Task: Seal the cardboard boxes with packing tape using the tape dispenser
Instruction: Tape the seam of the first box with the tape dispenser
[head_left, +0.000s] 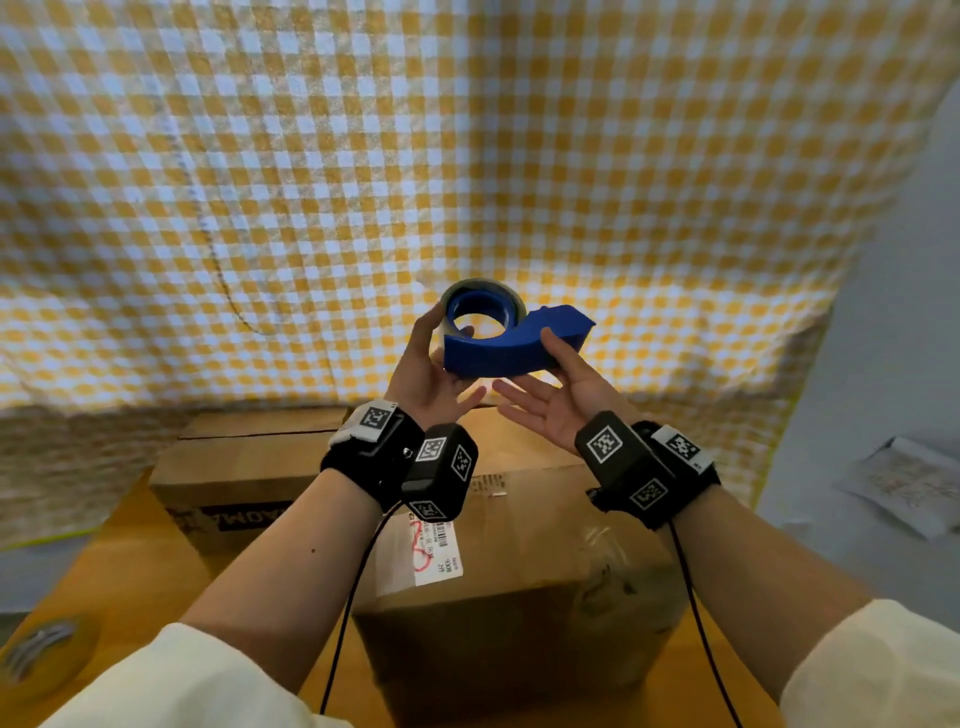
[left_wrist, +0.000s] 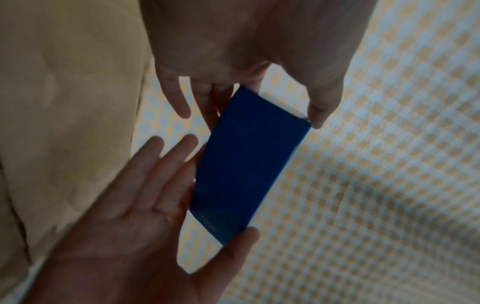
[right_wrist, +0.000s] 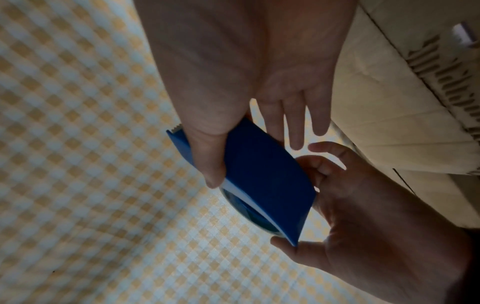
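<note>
A blue tape dispenser (head_left: 506, 351) with a roll of clear tape (head_left: 485, 287) is held in the air above the boxes. My left hand (head_left: 434, 364) grips its roll end, thumb up along the roll and a fingertip through the core. On its other end, my right hand (head_left: 558, 376) pinches the body, thumb on the near face and the other fingers stretched below. The left wrist view shows the dispenser (left_wrist: 249, 164) between both hands, and the right wrist view shows the dispenser (right_wrist: 267, 185) the same way. Below stands a large cardboard box (head_left: 519, 571) with a white label (head_left: 431, 551).
A second cardboard box (head_left: 244, 467) stands behind and to the left on the wooden table (head_left: 130, 571). A yellow checked cloth (head_left: 467, 156) hangs behind. A spare tape roll (head_left: 36, 649) lies at the table's near left. Printed paper (head_left: 909, 483) lies at the right.
</note>
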